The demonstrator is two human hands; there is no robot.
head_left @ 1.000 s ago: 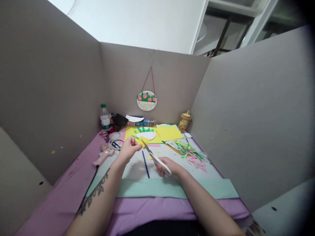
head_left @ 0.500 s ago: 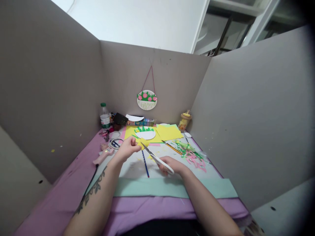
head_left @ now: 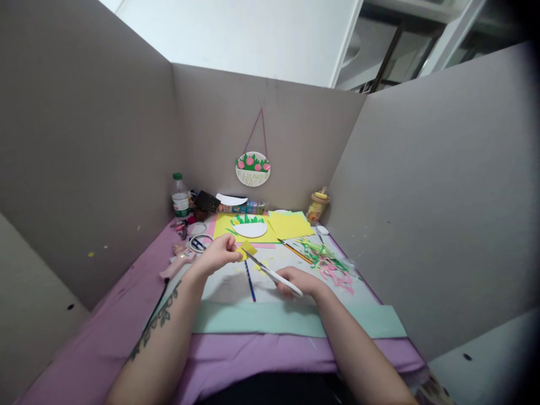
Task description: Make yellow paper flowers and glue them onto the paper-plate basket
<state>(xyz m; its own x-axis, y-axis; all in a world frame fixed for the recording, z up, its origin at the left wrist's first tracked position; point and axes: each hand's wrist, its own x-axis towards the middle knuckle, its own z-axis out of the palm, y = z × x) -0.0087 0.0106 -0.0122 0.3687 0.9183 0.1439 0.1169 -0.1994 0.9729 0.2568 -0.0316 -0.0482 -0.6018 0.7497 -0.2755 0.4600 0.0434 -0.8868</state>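
From where I stand, the person's left hand (head_left: 220,254) is nearly closed, thumb and fingertips pinching the near edge of a yellow piece (head_left: 250,246) that juts out to the right of them, held up above the bench (head_left: 113,320). The right hand (head_left: 295,281), lower and off to the right, is curled around the white handles of the scissors (head_left: 276,276), whose blades point up and leftward to meet the yellow piece; how far the blades are parted I can't make out. Beneath the gap between the two hands lies a blue pencil (head_left: 250,286), with a few yellow snippets (head_left: 265,268) just beside it. Beyond the left hand, a white plate (head_left: 250,230) with green paper leaves rests on a yellow sheet (head_left: 221,224), and more yellow paper (head_left: 292,225) lies to the right of that. Beyond the right hand, I see a striped pencil (head_left: 300,253), and further right a tangle of green and pink scraps (head_left: 331,265). Left of the left hand sit a tape roll (head_left: 191,244) and a pink glue gun (head_left: 177,265), with a green-capped bottle (head_left: 180,201) farther back. Well beyond both hands, a flowered plaque (head_left: 253,178) hangs by a cord on the grey partition (head_left: 211,129).
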